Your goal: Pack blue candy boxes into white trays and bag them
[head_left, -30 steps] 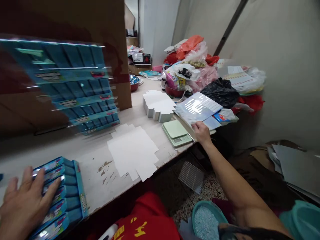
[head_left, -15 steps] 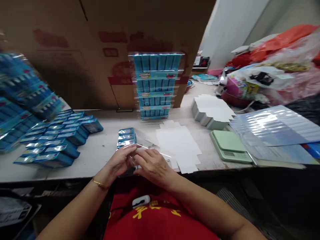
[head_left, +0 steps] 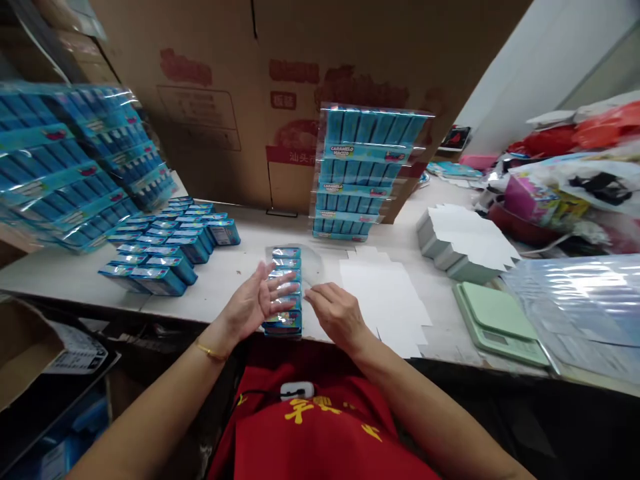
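Observation:
A short row of small blue boxes (head_left: 286, 263) stands near the table's front edge, with clear plastic film (head_left: 314, 262) around or behind it. My left hand (head_left: 256, 301) is open, palm up and fingers spread, in front of the row's left side; it covers part of the boxes. On the right side of the row, my right hand (head_left: 337, 310) is closed in a pinch at the film's lower edge. The thin film is hard to see at the fingertips. White die-cut cards (head_left: 383, 293) lie flat just right of this hand.
Many blue boxes (head_left: 165, 250) stand grouped on the left, below filled clear display packs (head_left: 65, 160). Another filled display pack (head_left: 363, 173) leans on a large carton (head_left: 215, 167). To the right are a card stack (head_left: 465, 233), a green scale (head_left: 497, 320) and plastic sheets (head_left: 580, 300).
My view has turned left. My hands have moved apart; the left has let go of the clear film and opened. The film now lies by the boxes, and more of their row shows.

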`<state>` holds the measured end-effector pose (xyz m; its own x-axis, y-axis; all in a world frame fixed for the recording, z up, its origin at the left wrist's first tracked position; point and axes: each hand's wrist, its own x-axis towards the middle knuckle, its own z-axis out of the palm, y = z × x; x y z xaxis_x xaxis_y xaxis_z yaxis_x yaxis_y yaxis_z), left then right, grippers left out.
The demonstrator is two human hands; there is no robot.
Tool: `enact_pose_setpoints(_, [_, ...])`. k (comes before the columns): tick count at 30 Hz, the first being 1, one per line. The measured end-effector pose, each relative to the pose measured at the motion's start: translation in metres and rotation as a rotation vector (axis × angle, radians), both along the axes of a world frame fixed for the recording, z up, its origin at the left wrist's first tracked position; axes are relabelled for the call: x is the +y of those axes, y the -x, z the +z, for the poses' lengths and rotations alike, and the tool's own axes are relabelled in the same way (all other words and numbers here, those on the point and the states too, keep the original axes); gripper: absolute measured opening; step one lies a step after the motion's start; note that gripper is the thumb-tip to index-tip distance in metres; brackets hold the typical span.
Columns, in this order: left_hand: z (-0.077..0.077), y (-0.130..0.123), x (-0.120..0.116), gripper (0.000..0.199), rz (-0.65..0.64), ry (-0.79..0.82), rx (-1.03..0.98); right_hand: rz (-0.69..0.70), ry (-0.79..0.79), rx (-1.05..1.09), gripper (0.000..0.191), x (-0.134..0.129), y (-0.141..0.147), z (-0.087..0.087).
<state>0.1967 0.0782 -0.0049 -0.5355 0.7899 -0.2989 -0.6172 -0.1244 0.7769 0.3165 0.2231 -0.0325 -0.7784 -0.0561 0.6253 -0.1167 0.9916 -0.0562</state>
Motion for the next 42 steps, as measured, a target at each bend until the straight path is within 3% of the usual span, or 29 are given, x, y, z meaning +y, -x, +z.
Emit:
enact_pose_setpoints(2, [-0.002, -0.01, -0.009, 0.084, 0.078, -0.076, 0.145, -0.027, 0.063, 0.031, 0.021, -0.001, 0.008, 0.006])
enact_pose_setpoints(5, [-0.009, -0.027, -0.015, 0.108, 0.22, 0.023, 0.423, -0.025, 0.062, 0.054, 0.029, -0.01, 0.022, 0.012])
enact_pose_setpoints(10, [-0.014, -0.035, -0.014, 0.064, 0.408, 0.12, 0.636, 0.062, 0.009, 0.038, 0.033, -0.027, 0.037, 0.011])
enact_pose_setpoints(15, [-0.019, -0.036, -0.018, 0.049, 0.49, 0.097, 0.682, 0.199, 0.372, -0.11, 0.036, -0.021, 0.038, 0.013])
enact_pose_setpoints(18, [-0.028, -0.037, -0.022, 0.04, 0.535, 0.161, 0.871, 0.162, 0.491, -0.131, 0.034, -0.011, 0.036, 0.019])
enact_pose_setpoints(21, [-0.031, -0.035, -0.025, 0.039, 0.526, 0.307, 1.138, 0.061, 0.202, -0.043, 0.029, -0.013, 0.032, 0.025])
enact_pose_setpoints(23, [-0.028, -0.031, -0.026, 0.039, 0.506, 0.432, 1.279, 0.104, -0.075, -0.009, 0.025, -0.021, 0.027, 0.027])
enact_pose_setpoints(25, [-0.022, -0.026, -0.027, 0.031, 0.473, 0.501, 1.335, 0.172, -0.236, -0.007, 0.023, -0.03, 0.021, 0.027])
enact_pose_setpoints(27, [-0.016, -0.022, -0.027, 0.018, 0.461, 0.473, 1.294, 0.123, -0.254, -0.002, 0.022, -0.032, 0.016, 0.023])
enact_pose_setpoints(30, [-0.009, -0.018, -0.026, 0.012, 0.541, 0.349, 1.084, -0.141, -0.149, -0.015, 0.018, -0.015, 0.014, 0.009])
enact_pose_setpoints(33, [-0.01, -0.009, -0.021, 0.019, 0.649, 0.258, 0.885, -0.396, 0.016, -0.112, 0.015, 0.017, 0.022, -0.008])
enact_pose_setpoints(35, [-0.013, 0.001, -0.014, 0.034, 0.674, 0.211, 0.749, -0.463, 0.155, -0.177, 0.018, 0.034, 0.033, -0.014])
enact_pose_setpoints(38, [-0.012, 0.019, -0.005, 0.051, 0.596, 0.165, 0.423, -0.363, 0.415, -0.054, 0.027, 0.044, 0.053, -0.009])
enact_pose_setpoints(40, [-0.003, 0.028, -0.002, 0.042, 0.532, 0.116, 0.267, -0.226, 0.647, 0.134, 0.033, 0.042, 0.066, 0.003])
enact_pose_setpoints(42, [0.016, 0.031, -0.002, 0.031, 0.502, 0.008, 0.258, -0.093, 0.875, 0.296, 0.038, 0.037, 0.076, 0.022])
